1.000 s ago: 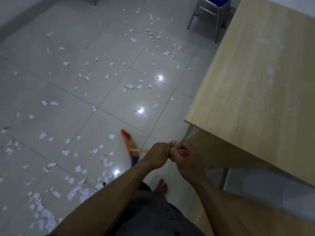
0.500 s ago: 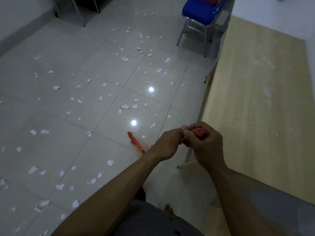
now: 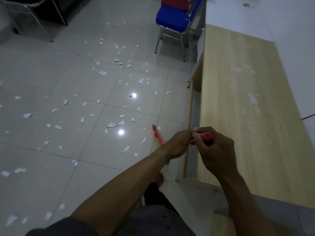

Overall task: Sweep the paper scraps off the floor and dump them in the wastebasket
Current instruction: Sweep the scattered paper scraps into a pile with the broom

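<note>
Both my hands hold a red-handled broom. My right hand (image 3: 215,150) grips the red top end of the handle (image 3: 206,136). My left hand (image 3: 179,144) grips the handle just below it. The broom's orange head (image 3: 156,134) shows on the floor past my left hand, near the desk's side. White paper scraps (image 3: 111,125) lie scattered over the grey tiled floor, several close to the broom head and more to the left and farther back. No wastebasket is in view.
A light wooden desk (image 3: 242,108) fills the right side, its side panel next to the broom. A blue and red chair (image 3: 173,19) with metal legs stands at the back. Another chair's metal legs (image 3: 34,17) show at the back left. My bare foot is below my left arm.
I have moved forward along the desk. The broom head has come off the scrap pile near my feet and now lies farther ahead by the desk. Both hands keep their grip.
</note>
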